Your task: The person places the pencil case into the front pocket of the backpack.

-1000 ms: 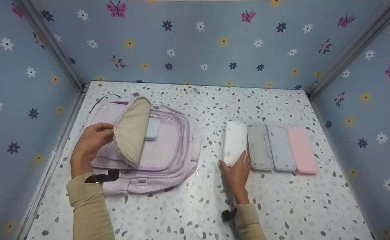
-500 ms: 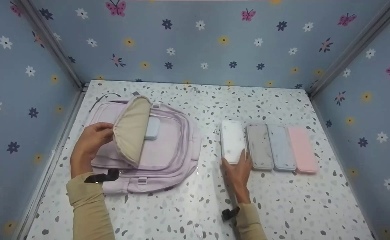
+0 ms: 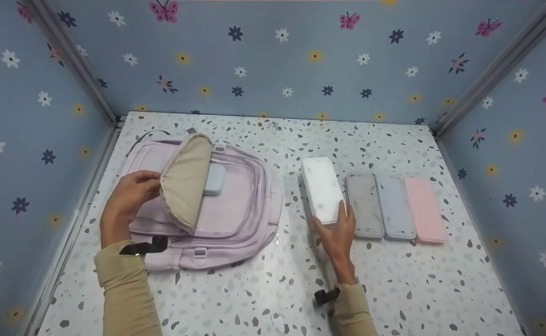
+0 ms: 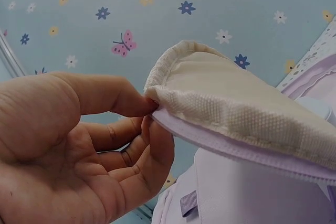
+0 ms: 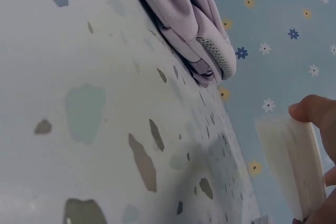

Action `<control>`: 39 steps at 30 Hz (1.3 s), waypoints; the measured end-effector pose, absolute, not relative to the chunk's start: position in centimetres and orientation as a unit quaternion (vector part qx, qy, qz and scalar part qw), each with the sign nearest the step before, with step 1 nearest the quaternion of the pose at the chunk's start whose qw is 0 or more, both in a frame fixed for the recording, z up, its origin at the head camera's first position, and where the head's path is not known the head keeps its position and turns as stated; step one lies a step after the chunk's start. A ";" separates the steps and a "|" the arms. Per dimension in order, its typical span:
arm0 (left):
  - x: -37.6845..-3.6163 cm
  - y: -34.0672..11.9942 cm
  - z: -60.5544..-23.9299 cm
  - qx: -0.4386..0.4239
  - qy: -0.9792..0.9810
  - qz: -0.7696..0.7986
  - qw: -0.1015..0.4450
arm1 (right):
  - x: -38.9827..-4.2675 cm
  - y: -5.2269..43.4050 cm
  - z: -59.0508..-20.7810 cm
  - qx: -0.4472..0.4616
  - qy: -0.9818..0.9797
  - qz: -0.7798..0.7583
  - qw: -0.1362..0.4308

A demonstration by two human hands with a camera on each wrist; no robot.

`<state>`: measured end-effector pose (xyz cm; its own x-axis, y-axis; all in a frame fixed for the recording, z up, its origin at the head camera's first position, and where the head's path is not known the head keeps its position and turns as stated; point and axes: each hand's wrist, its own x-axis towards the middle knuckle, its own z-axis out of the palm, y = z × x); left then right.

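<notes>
A lilac backpack (image 3: 235, 210) lies on the table at the left, its front pocket flap folded back. My left hand (image 3: 133, 196) pinches the edge of that flap (image 3: 186, 182), whose beige lining shows; the left wrist view has thumb and finger meeting on the zipped edge (image 4: 247, 161). A pale blue case (image 3: 214, 179) sits in the pocket mouth, partly hidden by the flap. To the right, my right hand (image 3: 338, 233) grips the near end of a white oblong case (image 3: 323, 189), thumb on one side and fingers on the other. The case is tilted and raised off the table.
Beside the white case lie a grey case (image 3: 365, 205), a blue case (image 3: 395, 207) and a pink case (image 3: 425, 210), side by side. Flower-printed panels (image 3: 273, 60) wall the speckled table (image 3: 273, 303) at the back and both sides.
The white case has come up off the table and shifted left and away, apart from the grey case, with my right hand gripping it. My left hand and the flap have stayed put.
</notes>
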<state>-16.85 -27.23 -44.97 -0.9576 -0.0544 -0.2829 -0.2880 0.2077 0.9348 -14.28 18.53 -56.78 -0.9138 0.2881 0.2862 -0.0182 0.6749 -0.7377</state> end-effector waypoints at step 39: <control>-17.0 -26.9 -44.7 -0.105 0.772 0.618 0.101 | -14.3 15.8 -52.6 0.109 -0.865 0.452 0.188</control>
<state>-16.97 -26.87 -44.67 -0.9575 -0.0376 -0.2861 -0.2874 0.2139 0.9336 -14.32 15.77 -52.61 -0.9053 -0.0178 0.4243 -0.3583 0.5684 -0.7406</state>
